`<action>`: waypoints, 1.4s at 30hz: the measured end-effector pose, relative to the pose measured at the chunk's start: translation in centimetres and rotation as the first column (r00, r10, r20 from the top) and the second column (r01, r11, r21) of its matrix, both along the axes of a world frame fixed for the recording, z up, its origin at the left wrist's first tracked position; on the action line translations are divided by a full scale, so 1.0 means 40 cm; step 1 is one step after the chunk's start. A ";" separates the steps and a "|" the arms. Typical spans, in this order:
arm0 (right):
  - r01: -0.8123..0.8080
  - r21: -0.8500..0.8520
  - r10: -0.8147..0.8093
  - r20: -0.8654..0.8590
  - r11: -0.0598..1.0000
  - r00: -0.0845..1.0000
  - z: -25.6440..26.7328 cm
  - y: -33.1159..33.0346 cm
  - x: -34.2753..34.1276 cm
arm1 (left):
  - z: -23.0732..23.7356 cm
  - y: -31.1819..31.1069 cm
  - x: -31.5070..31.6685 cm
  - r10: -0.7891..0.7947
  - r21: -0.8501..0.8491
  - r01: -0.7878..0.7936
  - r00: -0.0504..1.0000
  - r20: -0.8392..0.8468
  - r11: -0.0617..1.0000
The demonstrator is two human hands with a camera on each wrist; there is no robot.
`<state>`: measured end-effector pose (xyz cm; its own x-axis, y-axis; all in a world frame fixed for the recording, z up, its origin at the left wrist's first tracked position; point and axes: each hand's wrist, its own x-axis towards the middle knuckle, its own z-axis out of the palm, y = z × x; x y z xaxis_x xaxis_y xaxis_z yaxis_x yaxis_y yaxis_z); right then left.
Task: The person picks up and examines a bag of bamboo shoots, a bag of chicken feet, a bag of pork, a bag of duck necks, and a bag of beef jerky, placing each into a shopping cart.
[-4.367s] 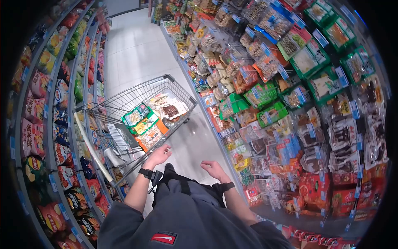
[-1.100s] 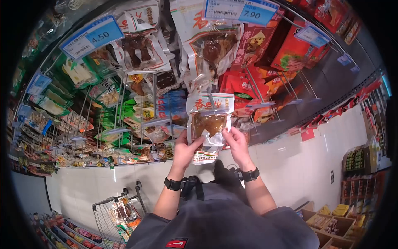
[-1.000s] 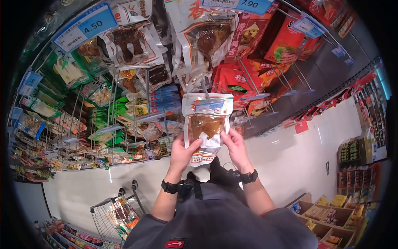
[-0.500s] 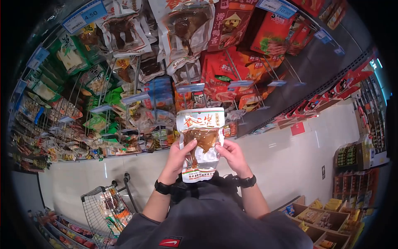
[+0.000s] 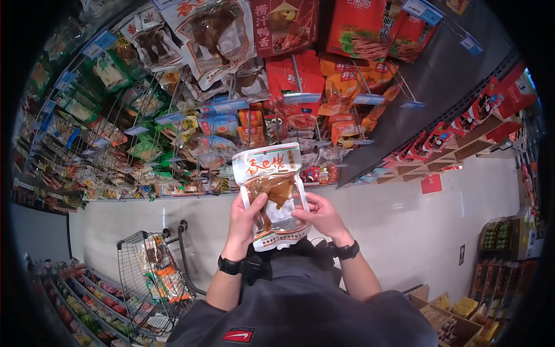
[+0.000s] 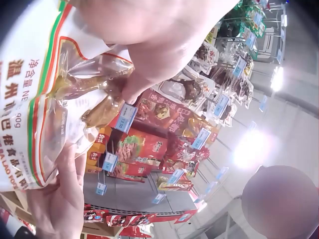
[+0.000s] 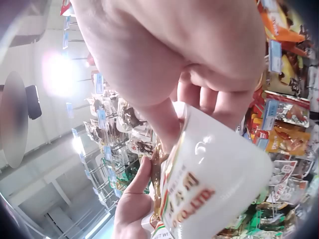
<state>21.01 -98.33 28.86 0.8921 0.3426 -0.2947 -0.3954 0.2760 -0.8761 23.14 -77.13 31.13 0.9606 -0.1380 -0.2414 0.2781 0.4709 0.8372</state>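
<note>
A white pouch with red lettering and a clear window showing a brown meat leg is held upright before the body. My left hand pinches its left edge, the thumb lying over the window. At the opposite edge, my right hand grips it, its thumb on the front. In the left wrist view the pouch shows green and red stripes near its lower end. The right wrist view catches the white bottom of the pouch curving outward under my right hand.
Snack packs hang on hooks ahead, among them a larger meat pouch and red bags. Price tags stick out in front. A wire shopping cart with several packs stands at lower left, near a shelf of bags.
Earlier both hands were free beside the cart; now they hold the pouch. Over the last second it has come away from the hook tips toward the body, and the view has turned right.
</note>
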 end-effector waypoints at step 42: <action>0.316 -0.102 -0.307 0.093 0.943 0.947 -0.026 0.320 0.155 | -0.152 0.319 0.114 -0.305 0.279 0.267 0.947 0.100 0.922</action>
